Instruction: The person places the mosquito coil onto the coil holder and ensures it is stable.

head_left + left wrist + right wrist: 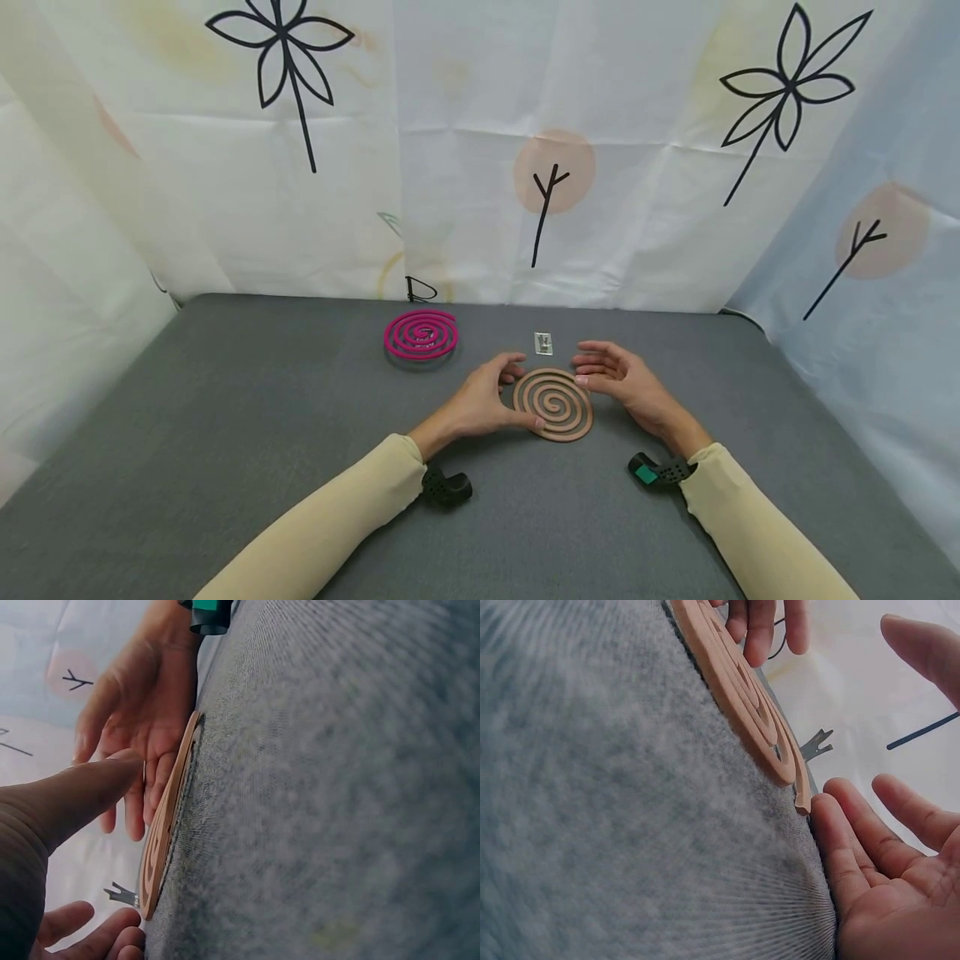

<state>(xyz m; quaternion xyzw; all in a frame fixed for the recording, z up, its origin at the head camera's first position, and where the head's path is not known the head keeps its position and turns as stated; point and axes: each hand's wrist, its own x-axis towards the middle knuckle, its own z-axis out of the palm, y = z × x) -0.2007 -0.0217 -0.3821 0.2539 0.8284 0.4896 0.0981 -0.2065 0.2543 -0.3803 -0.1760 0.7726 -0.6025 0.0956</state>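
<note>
- Left hand: fingers relaxed, thumb laid along near-left rim of brown coil, nothing gripped.
- Right hand: fingers loosely extended, tips touching coil's right edge, not closed round it.
- Coil flat on grey table, directly between both hands; round, no long axis.
- Beyond: small metal stand; far left, pink coil.

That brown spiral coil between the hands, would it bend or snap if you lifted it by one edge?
The brown spiral coil looks thin and flat, with narrow rings and open gaps, so it is probably light and brittle: likelier to snap than flex. Lying flat on the grey table, it should slide rather than roll. Both the left hand and right hand touch its rim with relaxed fingers, which suits something fragile.
</note>
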